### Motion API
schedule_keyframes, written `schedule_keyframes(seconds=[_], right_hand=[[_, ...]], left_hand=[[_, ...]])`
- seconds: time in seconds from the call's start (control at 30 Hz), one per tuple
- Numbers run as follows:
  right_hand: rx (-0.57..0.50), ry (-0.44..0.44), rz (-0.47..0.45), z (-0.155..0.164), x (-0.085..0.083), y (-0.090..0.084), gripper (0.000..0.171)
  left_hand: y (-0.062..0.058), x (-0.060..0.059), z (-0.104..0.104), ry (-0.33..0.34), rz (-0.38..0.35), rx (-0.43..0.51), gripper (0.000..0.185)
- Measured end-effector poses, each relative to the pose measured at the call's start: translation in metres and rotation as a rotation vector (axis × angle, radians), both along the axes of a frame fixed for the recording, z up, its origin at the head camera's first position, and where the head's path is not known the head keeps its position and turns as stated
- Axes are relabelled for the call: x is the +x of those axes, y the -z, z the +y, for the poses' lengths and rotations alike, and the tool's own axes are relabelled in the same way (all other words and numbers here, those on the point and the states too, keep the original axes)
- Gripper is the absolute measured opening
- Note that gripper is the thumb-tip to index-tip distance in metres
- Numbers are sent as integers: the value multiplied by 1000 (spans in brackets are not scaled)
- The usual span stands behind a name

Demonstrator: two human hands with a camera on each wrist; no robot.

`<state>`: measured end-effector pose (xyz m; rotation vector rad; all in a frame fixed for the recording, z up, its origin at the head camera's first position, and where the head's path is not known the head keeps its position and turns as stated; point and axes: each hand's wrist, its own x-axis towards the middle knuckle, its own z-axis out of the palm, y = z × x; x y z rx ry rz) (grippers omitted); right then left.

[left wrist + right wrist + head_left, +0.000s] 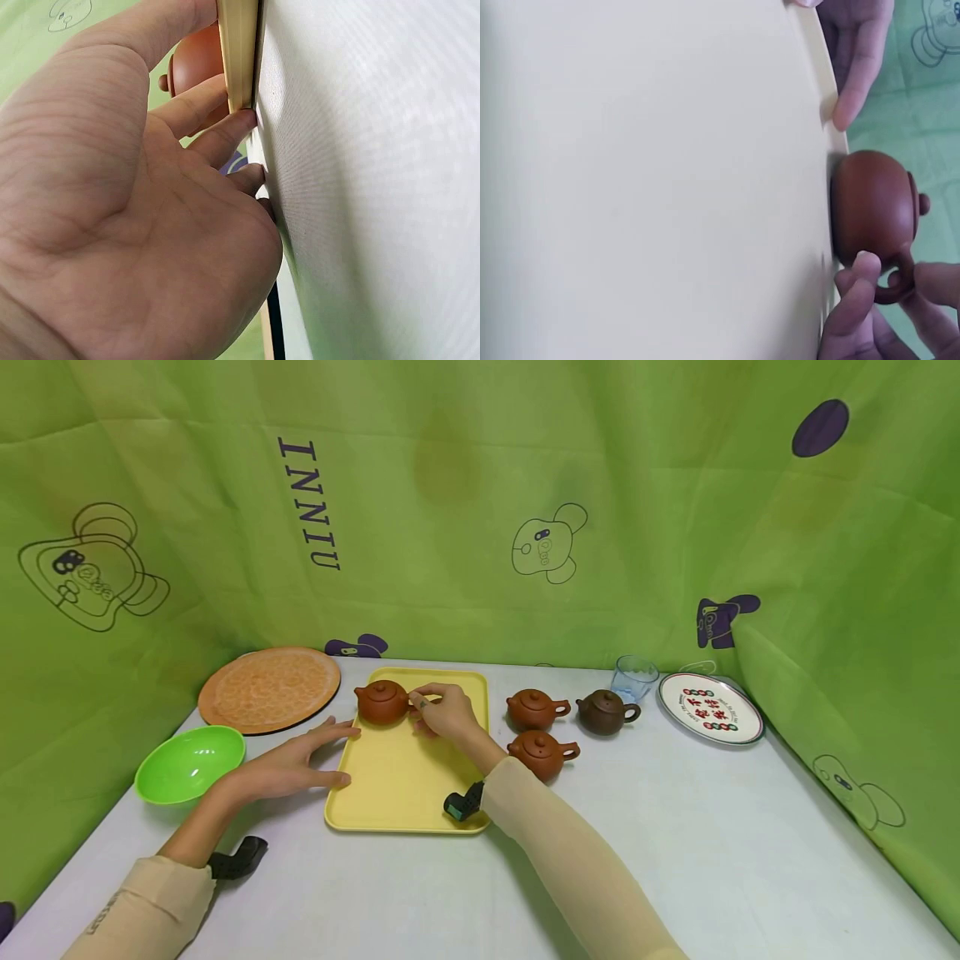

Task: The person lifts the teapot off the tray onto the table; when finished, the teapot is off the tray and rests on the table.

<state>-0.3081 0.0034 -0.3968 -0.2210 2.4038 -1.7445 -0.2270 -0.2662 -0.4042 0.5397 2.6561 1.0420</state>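
A yellow tray (408, 781) lies on the white table. At its far left corner stands a reddish-brown teapot (381, 702). My right hand (423, 703) pinches the teapot's loop handle; in the right wrist view the fingertips (857, 268) close around the handle of the teapot (874, 206) on the tray (645, 180). My left hand (303, 762) lies flat on the table with its straight fingers against the tray's left rim. The left wrist view shows its palm (135, 225) and its fingertips touching the tray edge (238, 52), with the teapot (196, 64) behind.
Right of the tray stand two more reddish teapots (534, 708) (543, 753) and a dark brown one (603, 712). Behind them are a clear glass (633, 677) and a printed plate (710, 707). An orange plate (270, 689) and a green bowl (190, 763) lie at the left.
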Motion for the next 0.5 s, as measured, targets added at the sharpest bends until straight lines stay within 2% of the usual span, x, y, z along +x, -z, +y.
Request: schedule_keyframes(seconds=[0.3,0.5], right_hand=[[-19,46,-39,-3,1,-1,26],[-23,74,-32,-3,3,-2,26]], left_hand=[[0,1,0,4,-1,9,79],[0,1,0,5,5,10,79]])
